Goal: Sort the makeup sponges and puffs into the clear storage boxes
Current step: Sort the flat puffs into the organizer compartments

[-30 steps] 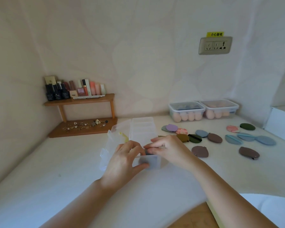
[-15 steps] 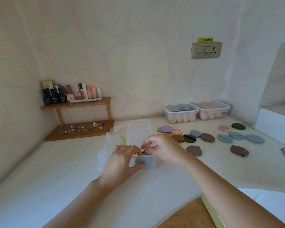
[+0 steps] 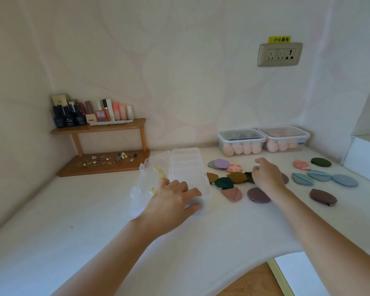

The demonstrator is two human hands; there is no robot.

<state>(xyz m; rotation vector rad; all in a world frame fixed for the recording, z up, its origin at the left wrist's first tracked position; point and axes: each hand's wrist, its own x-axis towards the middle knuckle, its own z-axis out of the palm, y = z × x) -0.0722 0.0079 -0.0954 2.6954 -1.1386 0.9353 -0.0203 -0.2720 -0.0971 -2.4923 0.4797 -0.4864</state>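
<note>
Puffs (image 3: 258,195), flat teardrop pads, lie scattered on my white table (image 3: 94,242). My left hand (image 3: 171,201) rests spread on the clear compartment box (image 3: 189,167); my right hand (image 3: 267,176) hovers loosely curled, empty, over them.

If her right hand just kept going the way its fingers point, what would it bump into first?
The right hand points up-left over the scattered puffs. Most likely it would first meet the pink patterned puff, with the lilac puff just beyond. The hand's height above the table is unclear, so it might pass over them.
</note>
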